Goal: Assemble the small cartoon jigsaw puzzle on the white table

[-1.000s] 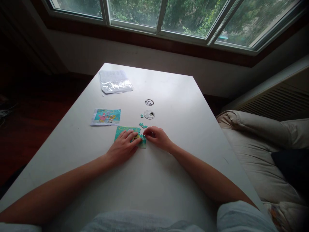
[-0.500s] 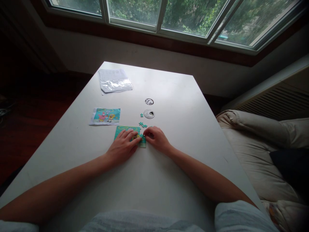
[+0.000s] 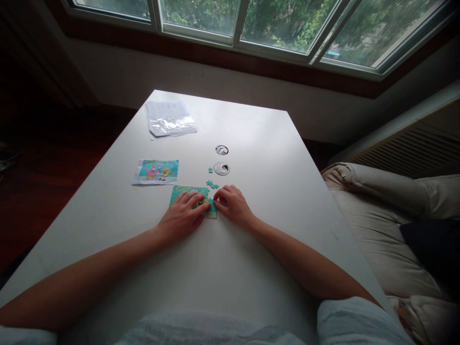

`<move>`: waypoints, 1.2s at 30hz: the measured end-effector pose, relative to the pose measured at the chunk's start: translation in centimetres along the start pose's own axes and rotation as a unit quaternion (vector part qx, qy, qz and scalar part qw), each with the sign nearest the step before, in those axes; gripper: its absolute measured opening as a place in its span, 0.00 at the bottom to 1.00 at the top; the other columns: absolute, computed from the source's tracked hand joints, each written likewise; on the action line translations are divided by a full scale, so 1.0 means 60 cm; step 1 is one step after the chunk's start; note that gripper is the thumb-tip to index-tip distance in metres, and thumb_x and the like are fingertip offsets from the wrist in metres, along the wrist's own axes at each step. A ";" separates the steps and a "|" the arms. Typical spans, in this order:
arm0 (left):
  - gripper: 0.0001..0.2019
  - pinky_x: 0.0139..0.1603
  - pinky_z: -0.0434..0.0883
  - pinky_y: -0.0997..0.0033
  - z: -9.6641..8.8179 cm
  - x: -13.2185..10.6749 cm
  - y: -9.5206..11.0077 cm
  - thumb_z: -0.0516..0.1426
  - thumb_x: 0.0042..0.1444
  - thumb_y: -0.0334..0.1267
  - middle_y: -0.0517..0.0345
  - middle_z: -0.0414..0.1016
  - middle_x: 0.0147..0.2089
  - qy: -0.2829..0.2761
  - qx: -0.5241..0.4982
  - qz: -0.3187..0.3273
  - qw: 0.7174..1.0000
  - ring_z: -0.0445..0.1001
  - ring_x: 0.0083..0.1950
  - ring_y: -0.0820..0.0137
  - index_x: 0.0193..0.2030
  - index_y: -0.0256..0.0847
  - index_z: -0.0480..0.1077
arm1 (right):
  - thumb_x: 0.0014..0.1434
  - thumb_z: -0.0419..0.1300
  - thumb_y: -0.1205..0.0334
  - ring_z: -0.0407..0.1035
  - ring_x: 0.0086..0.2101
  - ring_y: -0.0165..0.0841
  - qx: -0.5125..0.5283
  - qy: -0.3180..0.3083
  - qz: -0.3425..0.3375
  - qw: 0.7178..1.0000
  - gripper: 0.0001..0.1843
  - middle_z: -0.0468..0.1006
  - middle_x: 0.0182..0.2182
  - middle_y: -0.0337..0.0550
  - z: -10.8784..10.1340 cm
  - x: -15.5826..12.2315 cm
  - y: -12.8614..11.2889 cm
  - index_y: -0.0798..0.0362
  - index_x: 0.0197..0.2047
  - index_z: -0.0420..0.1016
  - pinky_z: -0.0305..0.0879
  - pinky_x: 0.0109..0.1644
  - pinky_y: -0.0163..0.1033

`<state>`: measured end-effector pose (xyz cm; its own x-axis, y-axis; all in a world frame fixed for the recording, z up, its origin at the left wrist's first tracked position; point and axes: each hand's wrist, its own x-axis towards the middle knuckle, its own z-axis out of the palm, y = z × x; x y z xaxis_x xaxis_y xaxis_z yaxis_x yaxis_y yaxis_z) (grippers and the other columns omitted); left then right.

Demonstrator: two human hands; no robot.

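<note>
A jigsaw puzzle (image 3: 179,192) in teal with a cartoon picture lies on the white table, its upper right corner open with a ragged edge. My left hand (image 3: 185,209) rests flat over its middle, fingers stretched out, covering much of the picture. At the right edge, my right hand (image 3: 233,207) is curled, thumb and forefinger close together on a teal puzzle piece that the fingertips mostly hide. Just beyond the puzzle lie a few loose puzzle pieces (image 3: 212,184), and one single piece (image 3: 210,170) sits farther away.
Left of the puzzle lies a printed reference picture (image 3: 158,171) with the cartoon figures. Papers in a clear plastic sleeve (image 3: 170,120) lie at the far left of the table (image 3: 258,153). Two round grommets (image 3: 222,168) are set in the tabletop. A beige sofa (image 3: 373,220) stands right.
The piece at my right fingertips now sits closer against the puzzle's right edge. My left hand stays in place; the whole view has shifted very slightly.
</note>
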<state>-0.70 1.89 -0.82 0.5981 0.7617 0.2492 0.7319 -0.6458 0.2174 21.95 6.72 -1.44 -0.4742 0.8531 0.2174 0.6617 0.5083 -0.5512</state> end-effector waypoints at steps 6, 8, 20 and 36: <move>0.16 0.67 0.62 0.47 -0.004 0.003 0.001 0.51 0.67 0.35 0.48 0.68 0.61 -0.009 0.000 0.006 1.000 0.64 0.63 0.56 0.60 0.46 0.70 | 0.62 0.64 0.64 0.63 0.38 0.36 0.002 -0.010 0.004 1.000 0.04 0.72 0.32 0.40 0.001 0.003 0.003 0.49 0.34 0.74 0.58 0.46 0.41; 0.17 0.66 0.63 0.48 -0.005 0.004 0.001 0.51 0.67 0.36 0.48 0.68 0.60 -0.012 -0.002 0.008 1.000 0.64 0.62 0.56 0.60 0.46 0.69 | 0.62 0.64 0.63 0.63 0.38 0.36 0.003 -0.008 0.004 1.000 0.03 0.72 0.32 0.40 0.002 0.004 0.006 0.48 0.35 0.74 0.58 0.46 0.42; 0.18 0.66 0.63 0.48 -0.002 0.004 -0.001 0.53 0.66 0.37 0.47 0.68 0.60 -0.005 -0.016 0.005 1.000 0.64 0.62 0.56 0.61 0.45 0.68 | 0.63 0.61 0.64 0.63 0.39 0.37 -0.017 0.003 0.001 1.000 0.03 0.72 0.33 0.41 -0.001 0.001 0.005 0.48 0.36 0.73 0.59 0.46 0.42; 0.18 0.66 0.63 0.48 -0.003 0.006 -0.001 0.54 0.66 0.40 0.47 0.68 0.60 -0.017 -0.006 0.007 1.000 0.63 0.62 0.54 0.61 0.45 0.68 | 0.62 0.62 0.63 0.63 0.38 0.38 -0.031 0.018 0.016 0.999 0.02 0.72 0.32 0.41 0.000 0.002 0.010 0.48 0.36 0.74 0.58 0.46 0.42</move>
<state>-0.57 2.17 -0.57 0.6190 0.7536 0.2211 0.7196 -0.6570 0.2247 22.29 7.11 -1.77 -0.4311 0.8724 0.2303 0.7119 0.4856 -0.5073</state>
